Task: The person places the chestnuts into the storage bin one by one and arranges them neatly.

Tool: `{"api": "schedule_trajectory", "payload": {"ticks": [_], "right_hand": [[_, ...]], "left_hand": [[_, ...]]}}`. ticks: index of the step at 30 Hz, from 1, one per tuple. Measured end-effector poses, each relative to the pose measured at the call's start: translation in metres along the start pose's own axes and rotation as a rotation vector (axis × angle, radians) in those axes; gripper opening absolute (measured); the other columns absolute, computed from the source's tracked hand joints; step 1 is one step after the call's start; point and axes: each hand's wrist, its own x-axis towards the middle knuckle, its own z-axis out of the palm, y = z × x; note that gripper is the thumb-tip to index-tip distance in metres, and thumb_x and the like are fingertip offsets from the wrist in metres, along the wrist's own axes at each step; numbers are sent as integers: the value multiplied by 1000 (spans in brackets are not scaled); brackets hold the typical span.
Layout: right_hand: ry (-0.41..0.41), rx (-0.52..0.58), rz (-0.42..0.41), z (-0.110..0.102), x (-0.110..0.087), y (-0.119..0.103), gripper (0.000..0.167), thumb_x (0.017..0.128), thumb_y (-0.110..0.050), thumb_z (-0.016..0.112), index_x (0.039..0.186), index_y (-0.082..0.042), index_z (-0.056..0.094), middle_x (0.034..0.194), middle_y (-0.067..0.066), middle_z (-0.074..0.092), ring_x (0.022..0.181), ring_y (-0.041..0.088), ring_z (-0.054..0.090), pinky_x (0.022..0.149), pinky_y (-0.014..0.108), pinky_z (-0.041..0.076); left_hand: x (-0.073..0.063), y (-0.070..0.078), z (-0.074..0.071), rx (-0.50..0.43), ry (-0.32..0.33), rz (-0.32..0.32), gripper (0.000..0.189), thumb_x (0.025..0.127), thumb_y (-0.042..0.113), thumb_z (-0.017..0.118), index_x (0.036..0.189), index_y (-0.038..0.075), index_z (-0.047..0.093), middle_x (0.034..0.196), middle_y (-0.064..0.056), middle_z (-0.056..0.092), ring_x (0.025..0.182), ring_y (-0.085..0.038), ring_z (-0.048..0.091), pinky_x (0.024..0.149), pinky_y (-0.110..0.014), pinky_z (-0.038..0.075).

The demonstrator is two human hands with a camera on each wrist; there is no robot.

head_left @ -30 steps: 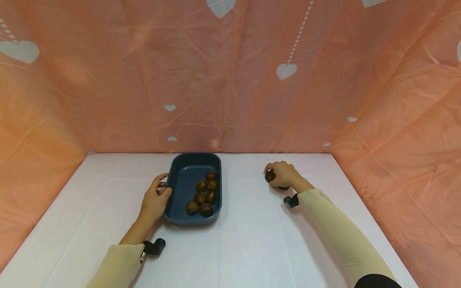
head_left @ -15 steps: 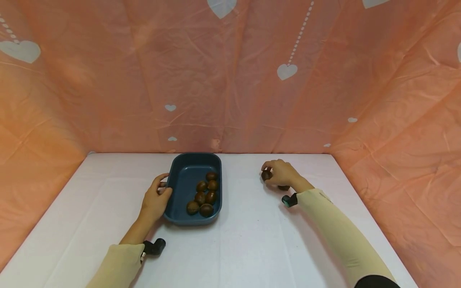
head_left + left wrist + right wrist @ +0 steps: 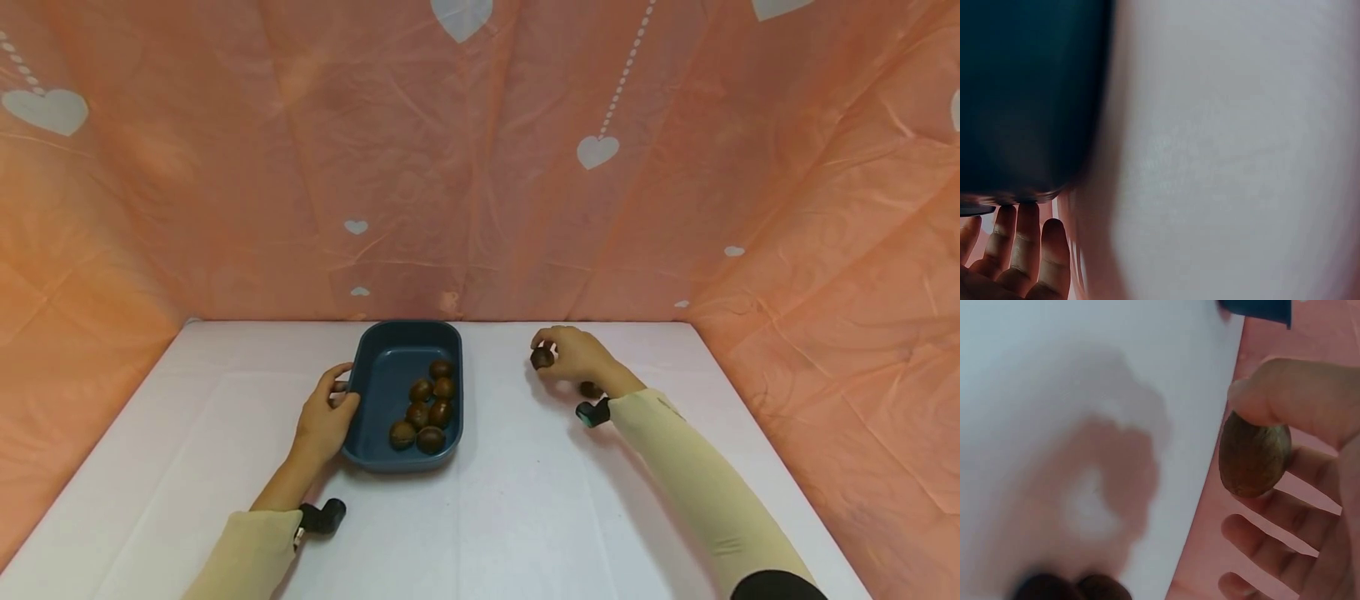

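Note:
In the head view, a dark blue rectangular tray [image 3: 378, 392] holds several brown chestnuts [image 3: 440, 412], mostly along its right side. My left hand [image 3: 322, 421] touches the tray's left side with thumb and fingers; in the left wrist view the fingertips [image 3: 1027, 225] meet its wall. Over the right part of the table, my right hand [image 3: 583, 357] pinches one chestnut [image 3: 1254, 456] between thumb and fingers, above the cloth. Behind that hand's wrist lies another chestnut [image 3: 590, 389], partly hidden. Two dark rounded tops [image 3: 1104, 587] show at the bottom of the right wrist view.
A white cloth covers the table [image 3: 510, 517]. Orange curtain [image 3: 510, 208] with pale hearts encloses the back and both sides. The tray's far end is close to the back edge. In the right wrist view, a corner of the blue tray [image 3: 1260, 309] appears at the top.
My right hand has moved left and slightly away from me with the chestnut, uncovering more of the one behind its wrist. The left hand and tray stay in place.

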Motion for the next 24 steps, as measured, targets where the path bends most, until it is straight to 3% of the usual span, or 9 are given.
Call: {"api": "schedule_trajectory", "payload": {"ticks": [16,24], "right_hand": [[70,61,-150,-6,18,-40,39,70,-26,76,106,-15,67,89,-1,65,88,24,61,79,34,46],[80,90,-235,-5,31,-67,43,71,-27,77,109,-12,67,94,2,68,93,26,62,82,36,49]], "left_hand": [[1,1,-1,-10,8,5,49,95,18,48,144,20,41,126,-17,56,106,-28,58,82,-33,44],[1,0,0,-5,7,8,50,95,17,47,144,20,40,126,-17,56,105,-27,58,81,-33,45]]}}
